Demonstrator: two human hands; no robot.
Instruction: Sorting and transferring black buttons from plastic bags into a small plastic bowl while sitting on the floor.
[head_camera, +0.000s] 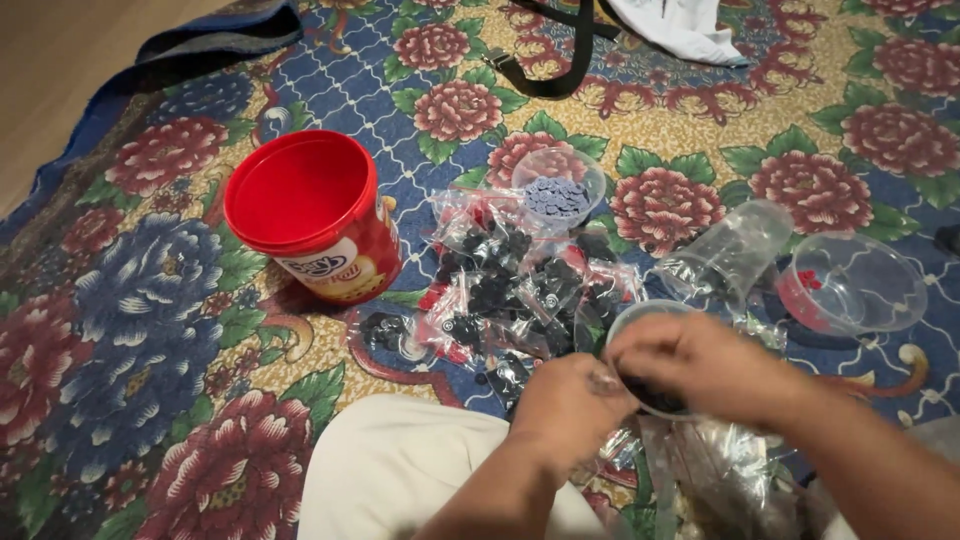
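Hands: we see our left hand (568, 405) and right hand (700, 362) closed together on a small clear bag (607, 380) over a clear cup (650, 360).
Left: red tub (315, 215), open.
Centre: bagged dark parts (520, 285).
Right: tipped cup (728, 252), clear bowl (855, 285).

Floral quilted mat (150, 290): covers the floor, red and blue blooms.

Red plastic tub (313, 215): upright, open, left of centre.

Heap of small clear packets (510, 285) with dark pieces: centre, just right of the tub.

Clear cup with grey-blue discs (558, 186): at the heap's far edge.

Clear cup on its side (728, 252): right of the heap.

Clear bowl (853, 285) holding a few red bits: far right, beside the tipped cup.

Clear cup of dark pieces (650, 385): near centre, between both hands.

Left hand (565, 405): fingers curled at that cup's near rim, seemingly pinching something too blurred to identify.

Right hand (705, 365): over the cup, fingertips meeting the left.

Black strap (560, 60) and white cloth (680, 28): far edge.
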